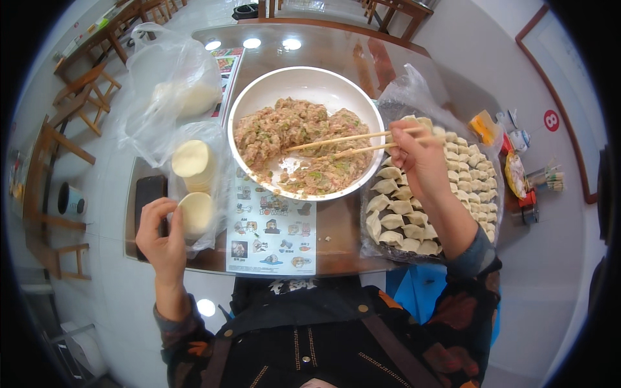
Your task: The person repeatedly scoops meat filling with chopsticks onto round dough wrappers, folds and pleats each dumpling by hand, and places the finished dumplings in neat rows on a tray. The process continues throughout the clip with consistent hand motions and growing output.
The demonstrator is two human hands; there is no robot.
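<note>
My right hand [412, 150] holds a pair of wooden chopsticks [339, 141], their tips in the minced meat filling [301, 123] inside a large white bowl [305, 76]. At the left, the fingertips of my left hand [167, 218] touch the edge of a round dough wrapper [196, 213]; whether they grip it is hard to tell. Just beyond stands a stack of wrappers [191, 160], on a clear plastic bag [218, 194]. Rows of folded dumplings [402, 207] lie on a plastic-covered tray [368, 242] at the right, partly behind my right forearm.
A dark phone [151, 186] lies beside my left hand. Another plastic bag with dough [184, 97] is at the back left. A printed sheet [271, 237] lies before the bowl. Food packets [515, 174], a teapot [520, 139] and a container of sticks [546, 179] stand at the far right.
</note>
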